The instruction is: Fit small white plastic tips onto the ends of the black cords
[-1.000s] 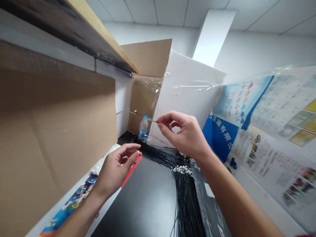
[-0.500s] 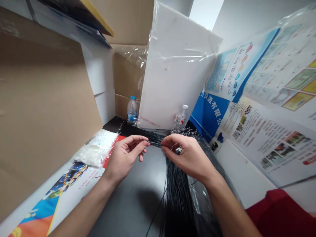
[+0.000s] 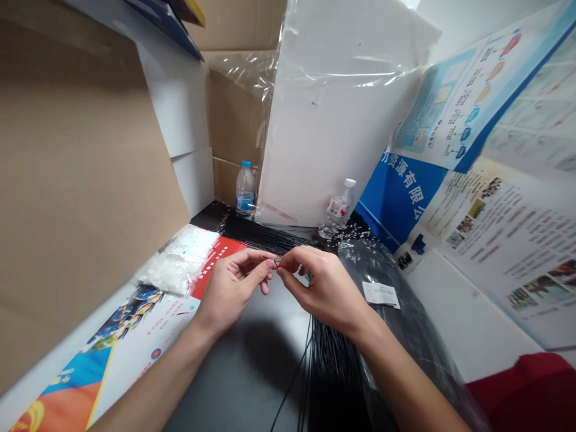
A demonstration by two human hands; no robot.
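Observation:
My left hand (image 3: pixel 236 288) is closed in a pinch, thumb against forefinger, on the end of a thin black wire (image 3: pixel 276 263). Facing it, my right hand (image 3: pixel 321 288) also pinches at the wire with thumb and forefinger, the fingertips of both hands almost touching. Detail at the wire's tip is too small to make out. Below my right hand a thick bundle of black wires (image 3: pixel 335 372) runs toward the near edge. Behind the hands, another bundle of black wires (image 3: pixel 265 234) lies across the table, partly hidden by them.
At left lies a clear bag of small white parts (image 3: pixel 180 258) on printed sheets (image 3: pixel 148 336). Two plastic bottles, one blue-capped (image 3: pixel 245 195) and one white-capped (image 3: pixel 339 207), stand at the back. Plastic film (image 3: pixel 405 336) with a paper label (image 3: pixel 381 294) lies at right. Cardboard (image 3: pixel 85 198) walls the left.
My right hand has moved left, closing the gap to my left hand. The view has shifted slightly, so the label on the plastic film now shows.

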